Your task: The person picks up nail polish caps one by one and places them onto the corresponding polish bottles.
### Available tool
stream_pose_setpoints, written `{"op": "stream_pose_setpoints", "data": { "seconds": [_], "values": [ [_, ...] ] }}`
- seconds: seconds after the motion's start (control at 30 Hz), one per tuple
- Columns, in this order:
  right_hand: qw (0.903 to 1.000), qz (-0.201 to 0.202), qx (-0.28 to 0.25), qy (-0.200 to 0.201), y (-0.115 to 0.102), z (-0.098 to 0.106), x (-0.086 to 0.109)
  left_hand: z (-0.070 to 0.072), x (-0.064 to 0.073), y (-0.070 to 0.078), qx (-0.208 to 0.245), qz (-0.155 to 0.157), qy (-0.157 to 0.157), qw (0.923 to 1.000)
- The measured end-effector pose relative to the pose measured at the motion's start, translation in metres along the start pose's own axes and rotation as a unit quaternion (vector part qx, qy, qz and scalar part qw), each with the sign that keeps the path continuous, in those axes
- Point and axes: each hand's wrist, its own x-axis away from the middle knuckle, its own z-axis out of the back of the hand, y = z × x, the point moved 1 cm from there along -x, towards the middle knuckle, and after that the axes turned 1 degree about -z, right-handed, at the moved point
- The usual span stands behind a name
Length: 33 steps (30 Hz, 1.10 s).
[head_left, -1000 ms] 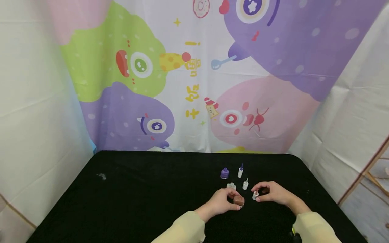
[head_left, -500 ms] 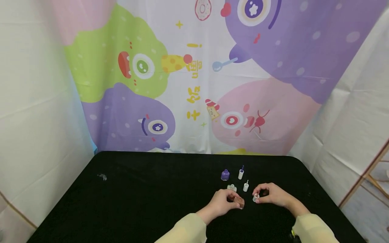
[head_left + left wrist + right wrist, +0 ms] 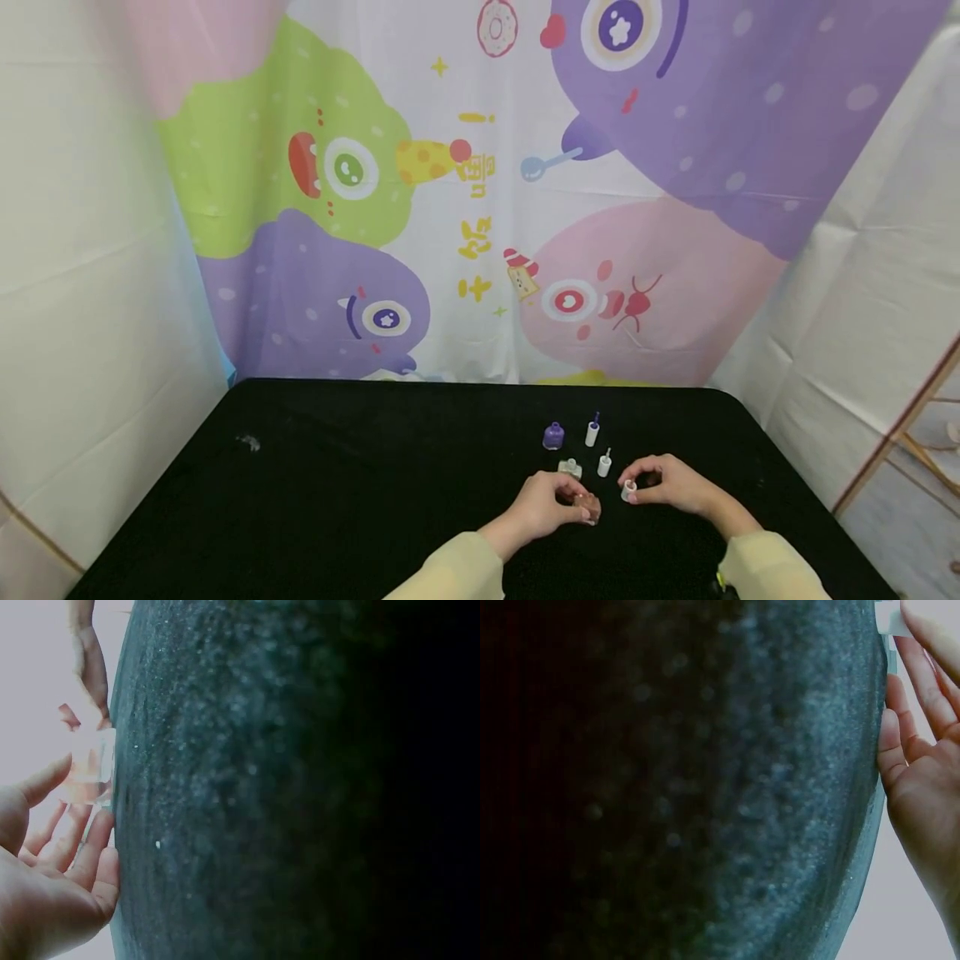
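My left hand (image 3: 534, 508) pinches a brown nail polish bottle (image 3: 588, 507) between thumb and fingers, close to the black tabletop. The left wrist view shows the bottle (image 3: 91, 769) washed out in bright light between thumb and fingertips. To its right, my right hand (image 3: 675, 486) pinches a white nail polish cap (image 3: 628, 491) by its side; fingers hide part of it. In the right wrist view, only a bit of the white cap (image 3: 891, 619) shows at the top edge. Just behind the left hand stands an uncapped clear bottle (image 3: 570, 468).
An uncapped purple bottle (image 3: 553, 437) stands farther back. Beside it, a white cap with a purple brush (image 3: 592, 432) stands brush up, and another white cap (image 3: 604, 465) stands nearer, also brush up. A patterned curtain (image 3: 480, 250) hangs behind the black table (image 3: 337, 483).
The brown bottle has turned slightly in the left hand. Both hands stay nearly in place, each keeping its hold. The head view has shifted a little.
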Motion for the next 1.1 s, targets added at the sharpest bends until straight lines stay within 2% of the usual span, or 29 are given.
{"op": "stream_pose_setpoints", "data": {
  "seconds": [0.23, 0.43, 0.77, 0.9, 1.1],
  "values": [
    [0.9999, -0.009, -0.005, -0.008, -0.004, 0.0, -0.001, 0.002, 0.006, 0.003, 0.004, -0.01, -0.002, 0.9999],
    [0.9998, -0.018, -0.007, -0.005, -0.007, 0.003, 0.001, 0.005, 0.008, 0.007, 0.019, 0.001, -0.013, 0.9997],
    [0.9997, -0.021, -0.01, 0.002, -0.018, 0.015, 0.006, 0.017, 0.023, 0.031, 0.035, -0.011, -0.023, 0.9991],
    [0.9996, -0.017, -0.018, 0.01, -0.026, 0.019, 0.008, 0.021, 0.027, 0.036, 0.05, -0.015, -0.029, 0.9982],
    [0.9994, -0.012, -0.03, 0.015, -0.042, 0.027, 0.011, 0.027, 0.031, 0.041, 0.048, -0.029, -0.025, 0.9981]
  ]
}}
